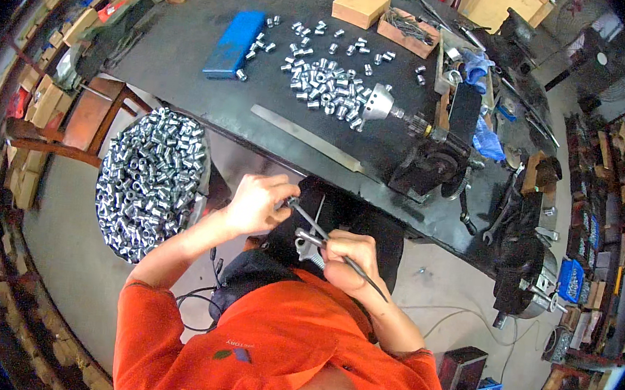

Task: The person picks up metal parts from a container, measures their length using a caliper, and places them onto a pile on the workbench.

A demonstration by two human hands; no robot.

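My left hand is closed, its fingers pinching a small metal fitting at the upper end of a slender dark rod. The fingers hide most of that fitting. Lower down, my right hand is wrapped round the rod, whose tapered tail sticks out past the wrist. Rod-like and thin, it resembles a file, but its surface is too small to tell. Shiny metal pieces show beside the right fingers; whether they are gripped or lie behind is unclear. Both hands are above my lap, in front of the table edge.
A large container of metal fittings stands left of me. On the dark table lie loose fittings, a blue case, a flat metal bar and a chuck on a machine. A wooden chair stands far left.
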